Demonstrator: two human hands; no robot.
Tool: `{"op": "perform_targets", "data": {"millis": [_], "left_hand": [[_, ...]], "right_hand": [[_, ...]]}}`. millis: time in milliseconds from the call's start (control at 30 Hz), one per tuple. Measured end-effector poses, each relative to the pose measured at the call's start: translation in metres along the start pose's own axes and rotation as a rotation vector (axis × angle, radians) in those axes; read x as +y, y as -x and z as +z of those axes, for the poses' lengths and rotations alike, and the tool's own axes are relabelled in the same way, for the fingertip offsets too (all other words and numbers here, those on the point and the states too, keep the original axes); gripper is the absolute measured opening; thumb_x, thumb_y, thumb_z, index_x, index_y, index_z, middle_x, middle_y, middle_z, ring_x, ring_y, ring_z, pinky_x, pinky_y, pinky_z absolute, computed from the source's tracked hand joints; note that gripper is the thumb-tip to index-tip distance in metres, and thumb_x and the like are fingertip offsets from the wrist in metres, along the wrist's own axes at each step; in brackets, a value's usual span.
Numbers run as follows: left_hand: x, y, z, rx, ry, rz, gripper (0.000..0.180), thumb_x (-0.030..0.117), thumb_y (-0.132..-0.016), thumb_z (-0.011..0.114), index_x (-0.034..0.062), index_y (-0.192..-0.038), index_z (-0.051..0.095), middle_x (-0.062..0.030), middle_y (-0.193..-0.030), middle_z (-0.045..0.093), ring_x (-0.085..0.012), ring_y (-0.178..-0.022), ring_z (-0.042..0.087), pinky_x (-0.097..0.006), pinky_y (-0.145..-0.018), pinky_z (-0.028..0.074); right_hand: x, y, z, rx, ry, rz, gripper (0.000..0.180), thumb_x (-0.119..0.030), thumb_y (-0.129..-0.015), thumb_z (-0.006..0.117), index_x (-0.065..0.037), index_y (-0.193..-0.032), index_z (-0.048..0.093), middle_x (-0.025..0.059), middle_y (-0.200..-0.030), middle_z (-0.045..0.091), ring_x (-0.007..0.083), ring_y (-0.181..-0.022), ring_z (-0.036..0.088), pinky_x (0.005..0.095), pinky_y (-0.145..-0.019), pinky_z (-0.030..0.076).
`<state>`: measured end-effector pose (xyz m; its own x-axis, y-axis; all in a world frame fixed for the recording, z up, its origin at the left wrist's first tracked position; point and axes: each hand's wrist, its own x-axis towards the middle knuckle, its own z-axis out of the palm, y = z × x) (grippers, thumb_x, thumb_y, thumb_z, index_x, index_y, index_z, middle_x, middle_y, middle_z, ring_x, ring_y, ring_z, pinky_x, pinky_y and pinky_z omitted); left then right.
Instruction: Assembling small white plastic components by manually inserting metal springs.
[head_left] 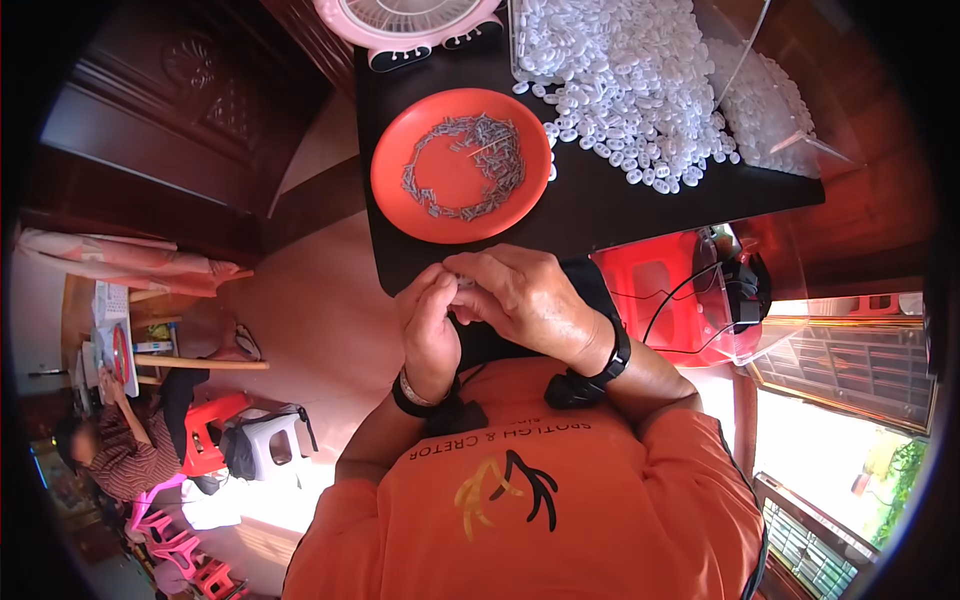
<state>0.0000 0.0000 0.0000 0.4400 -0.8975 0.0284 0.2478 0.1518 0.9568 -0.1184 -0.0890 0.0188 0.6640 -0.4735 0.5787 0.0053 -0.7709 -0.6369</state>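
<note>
My left hand (432, 335) and my right hand (535, 305) meet just in front of the table's near edge, fingertips pressed together. Between them shows a sliver of something small and pale, mostly covered by the fingers, so its kind is hidden. Both hands are closed. Just beyond them on the black table (600, 205) sits an orange plate (392, 190) with many small grey pin-like or spring-like pieces (505, 165) in a ring. A large heap of small white oval plastic pieces (620, 75) lies to the plate's far right.
A pink fan (410, 35) stands at the table's far left. Clear panels (790, 140) border the white heap. A red stool (650, 290) with black cables is to the right. At far left, a person (120, 450) sits by another table, with several stools (210, 435) nearby.
</note>
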Motion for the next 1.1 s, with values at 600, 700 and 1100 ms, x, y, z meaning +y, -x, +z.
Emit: {"op": "perform_targets", "data": {"millis": [600,700,1100], "left_hand": [[-0.009,0.001,0.0,0.039,-0.01,0.059,0.029,0.023,-0.094,0.039,0.0009,-0.079,0.051,-0.0049,-0.06,0.052,-0.0109,-0.05,0.045,-0.022,-0.049,0.034],[-0.006,-0.001,0.005,0.004,0.019,0.066,0.034,0.026,-0.094,0.039,-0.0018,-0.085,0.055,-0.0054,-0.062,0.053,-0.0112,-0.051,0.046,-0.023,-0.05,0.034],[0.018,-0.009,-0.012,0.043,-0.214,0.148,0.024,0.018,-0.094,0.046,-0.0019,-0.1,0.058,-0.0045,-0.081,0.059,-0.007,-0.063,0.046,-0.021,-0.057,0.035]], "right_hand": [[-0.002,0.003,0.005,0.022,0.036,-0.052,0.027,-0.01,-0.077,0.07,-0.002,-0.101,0.061,0.0099,-0.083,0.065,0.027,-0.071,0.065,0.0347,-0.062,0.054],[0.005,0.0,-0.007,0.077,0.031,-0.103,0.022,-0.008,-0.077,0.071,-0.004,-0.097,0.063,0.0091,-0.084,0.065,0.0259,-0.073,0.065,0.0351,-0.063,0.054],[0.05,-0.07,-0.305,0.598,1.349,-0.019,0.036,-0.02,-0.08,0.069,-0.011,-0.114,0.063,0.0086,-0.103,0.065,0.0276,-0.096,0.062,0.0381,-0.08,0.05]]}}
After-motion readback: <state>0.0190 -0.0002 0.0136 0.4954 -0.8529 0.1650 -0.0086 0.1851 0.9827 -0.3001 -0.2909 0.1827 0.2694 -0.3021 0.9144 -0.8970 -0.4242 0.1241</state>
